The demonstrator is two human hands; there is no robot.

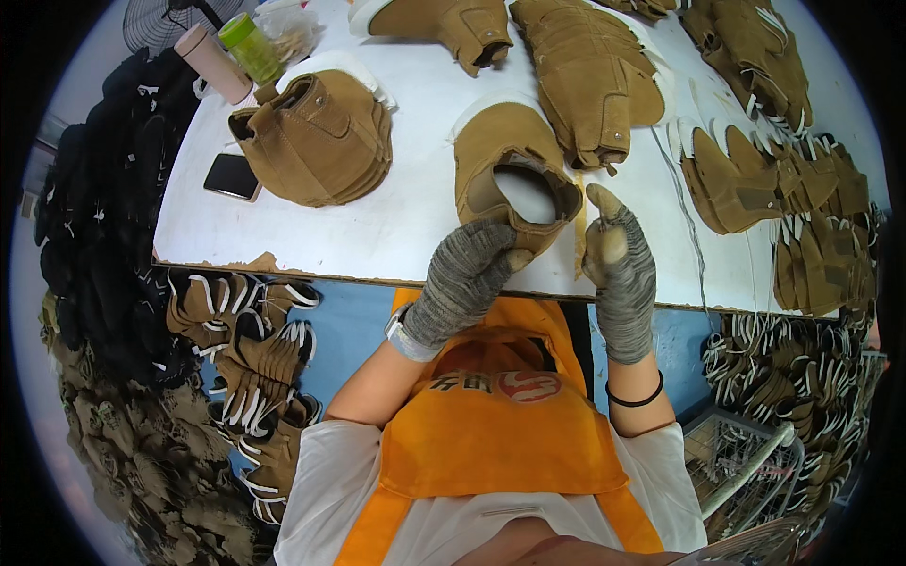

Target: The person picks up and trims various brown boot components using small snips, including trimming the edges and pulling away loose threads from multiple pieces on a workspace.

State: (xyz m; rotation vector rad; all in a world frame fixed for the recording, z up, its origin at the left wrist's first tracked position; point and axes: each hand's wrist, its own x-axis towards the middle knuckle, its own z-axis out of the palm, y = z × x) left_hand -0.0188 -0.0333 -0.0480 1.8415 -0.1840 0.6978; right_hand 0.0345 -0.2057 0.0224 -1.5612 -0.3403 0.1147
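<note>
**Tan boot upper gripped at the table edge**

The left hand (467,274), in a grey knitted glove, pinches the heel rim of a tan suede boot upper (510,174) that lies on the white table (377,226) just in front of the person, its opening turned toward them. The right hand (618,259), gloved the same way, is closed with the thumb up beside the upper, apparently holding a thin tan strip (578,236) running down from the opening's edge; the view is too small to be sure.

To do this well, I would keep the left grip firm on the rim so the opening stays steady, and draw the strip straight along the edge instead of sideways.

A stack of uppers (316,137) and a black phone (232,176) lie to the left, and more uppers (585,80) lie beyond.
</note>
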